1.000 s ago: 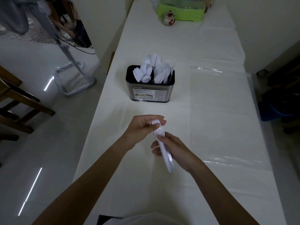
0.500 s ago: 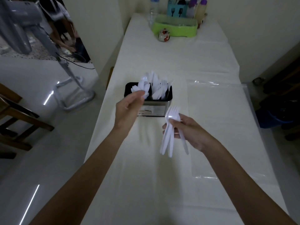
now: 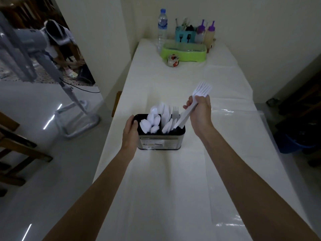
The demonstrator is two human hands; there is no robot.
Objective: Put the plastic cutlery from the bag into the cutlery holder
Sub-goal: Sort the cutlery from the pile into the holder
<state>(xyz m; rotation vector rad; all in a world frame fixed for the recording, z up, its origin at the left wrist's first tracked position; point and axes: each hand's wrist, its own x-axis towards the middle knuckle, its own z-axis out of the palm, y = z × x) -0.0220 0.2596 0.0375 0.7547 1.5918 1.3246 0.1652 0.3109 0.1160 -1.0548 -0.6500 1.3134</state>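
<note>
A metal cutlery holder (image 3: pixel 161 142) with a black rim stands in the middle of the white table, full of white plastic spoons (image 3: pixel 151 121) and forks. My left hand (image 3: pixel 130 132) grips its left end, thumb over the rim. My right hand (image 3: pixel 199 110) holds a bundle of white plastic forks (image 3: pixel 202 88) tines up, tilted, with the handle ends dipping into the holder's right compartment. A flat clear plastic bag (image 3: pixel 243 153) lies on the table to the right.
At the table's far end stand a green tray (image 3: pixel 184 52), a water bottle (image 3: pixel 162 26), a teal utensil caddy (image 3: pixel 185 34), sauce bottles and a small jar (image 3: pixel 173 60). A fan stand (image 3: pixel 76 108) and a wooden chair are on the floor to the left. A person crouches beyond.
My left hand moved from in front of the holder to grip its left end. My right hand carried the forks up and forward, lowering their handles into the right compartment.
</note>
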